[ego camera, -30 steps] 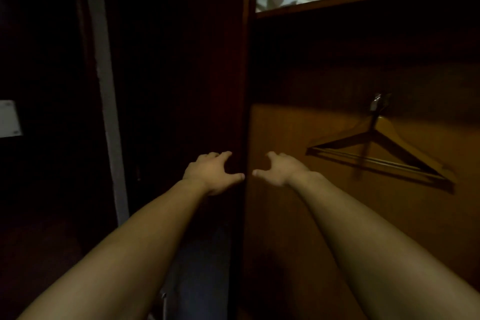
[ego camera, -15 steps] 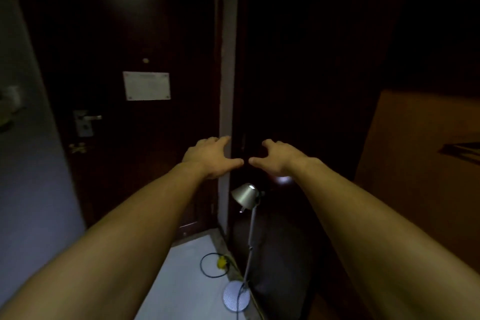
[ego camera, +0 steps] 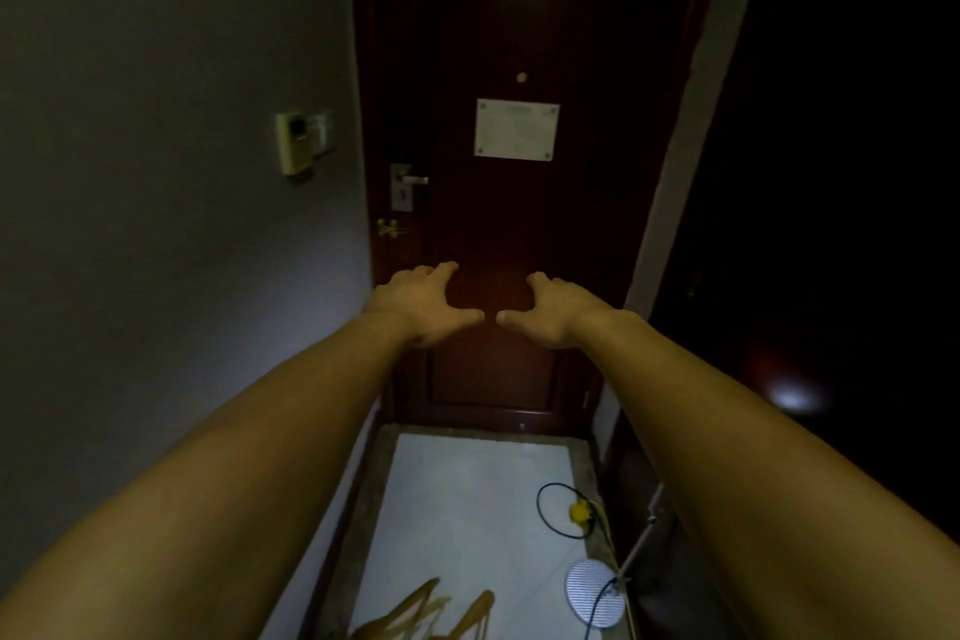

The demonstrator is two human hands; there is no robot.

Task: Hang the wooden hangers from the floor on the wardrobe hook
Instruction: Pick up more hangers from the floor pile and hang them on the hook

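Observation:
Wooden hangers (ego camera: 431,616) lie in a pile on the pale floor at the bottom edge of the view, partly cut off. My left hand (ego camera: 423,304) and my right hand (ego camera: 548,309) are stretched out in front of me at chest height, palms down, fingers spread, thumbs almost touching. Both hold nothing. They are well above and beyond the hangers. The wardrobe and its hook are out of view.
A dark red door (ego camera: 519,224) with a white notice (ego camera: 516,129) and a metal handle (ego camera: 408,182) closes the narrow hallway ahead. A grey wall (ego camera: 156,224) runs on the left. A floor lamp base (ego camera: 595,592) and a black cable with a yellow plug (ego camera: 576,512) lie at the right.
The view has swung left, from the wardrobe panel with a hung hanger to the entrance door and floor. My hands kept their spread pose. The hangers on the floor came into view.

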